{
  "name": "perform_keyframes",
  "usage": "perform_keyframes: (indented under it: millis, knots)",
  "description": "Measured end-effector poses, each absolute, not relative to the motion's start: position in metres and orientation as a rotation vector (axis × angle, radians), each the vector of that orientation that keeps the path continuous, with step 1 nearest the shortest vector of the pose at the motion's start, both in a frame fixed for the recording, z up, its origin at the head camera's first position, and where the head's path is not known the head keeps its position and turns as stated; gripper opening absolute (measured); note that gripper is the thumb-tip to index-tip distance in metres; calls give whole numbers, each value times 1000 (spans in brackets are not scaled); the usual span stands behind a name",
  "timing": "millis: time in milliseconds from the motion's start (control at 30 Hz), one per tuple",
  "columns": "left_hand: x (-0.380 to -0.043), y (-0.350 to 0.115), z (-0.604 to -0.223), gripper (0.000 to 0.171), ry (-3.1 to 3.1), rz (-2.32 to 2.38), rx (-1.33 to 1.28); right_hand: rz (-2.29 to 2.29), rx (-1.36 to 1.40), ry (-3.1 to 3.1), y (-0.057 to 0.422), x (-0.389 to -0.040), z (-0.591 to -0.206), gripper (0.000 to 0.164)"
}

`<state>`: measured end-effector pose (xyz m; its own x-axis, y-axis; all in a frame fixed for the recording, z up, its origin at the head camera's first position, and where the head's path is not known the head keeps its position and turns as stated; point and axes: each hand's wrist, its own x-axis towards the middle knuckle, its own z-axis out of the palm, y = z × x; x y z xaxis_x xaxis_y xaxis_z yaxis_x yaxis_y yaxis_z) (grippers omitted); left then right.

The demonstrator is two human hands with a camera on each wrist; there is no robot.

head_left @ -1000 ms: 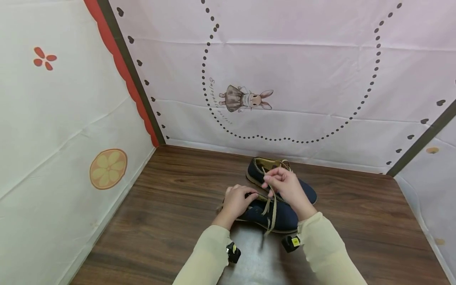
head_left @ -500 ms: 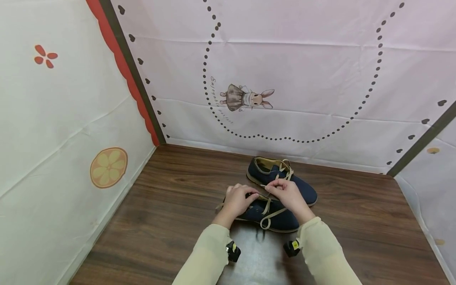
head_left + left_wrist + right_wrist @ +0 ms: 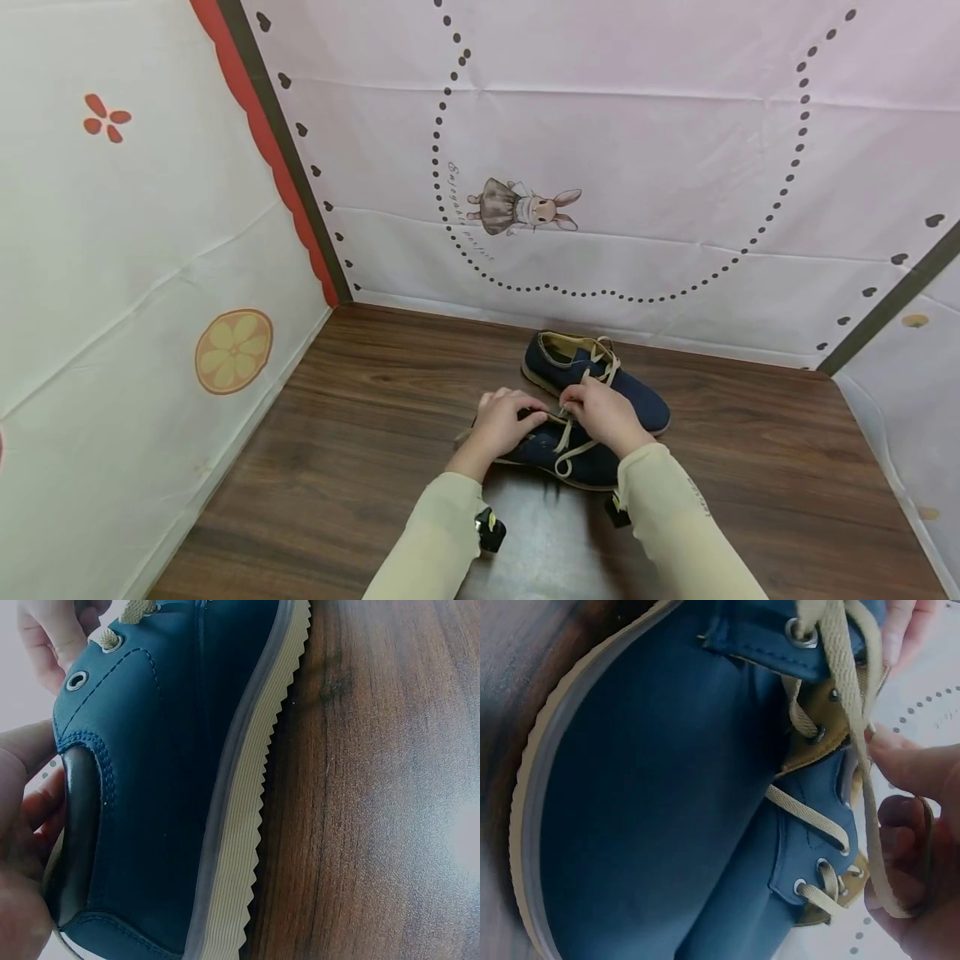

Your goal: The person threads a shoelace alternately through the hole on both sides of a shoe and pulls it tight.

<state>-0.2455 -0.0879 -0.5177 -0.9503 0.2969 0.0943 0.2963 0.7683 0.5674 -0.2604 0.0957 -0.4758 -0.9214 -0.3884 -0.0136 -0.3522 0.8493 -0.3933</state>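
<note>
A navy shoe (image 3: 596,471) with a tan sole lies on the wooden floor. My left hand (image 3: 504,425) grips it at the collar; in the left wrist view its thumb and fingers (image 3: 46,799) are around the opening's edge. My right hand (image 3: 603,415) is over the laced part, pinching the end of a tan shoelace (image 3: 868,832) between thumb and curled fingers. The lace's tip is close to the tongue and upper eyelets. One eyelet (image 3: 77,681) has no lace through it. Part of the lace hangs in a small loop over the shoe's side.
A second navy shoe (image 3: 641,400), laced in tan, lies just behind, toe to the right. A white printed cloth wall (image 3: 637,192) rises behind it, with another cloth wall (image 3: 135,250) at left. Wooden floor (image 3: 375,375) spreads around the shoes.
My right hand drew the lace right, so its long hanging strand became a small loop. It then lowered the lace end toward the near shoe's opening. My left hand stayed in place.
</note>
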Motion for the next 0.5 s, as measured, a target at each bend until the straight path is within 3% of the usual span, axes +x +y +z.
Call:
perform_keyframes:
  millis: [500]
  knots:
    - [-245, -87, -517, 19, 2937, 994, 437, -702, -613, 2740, 96, -271, -481, 9]
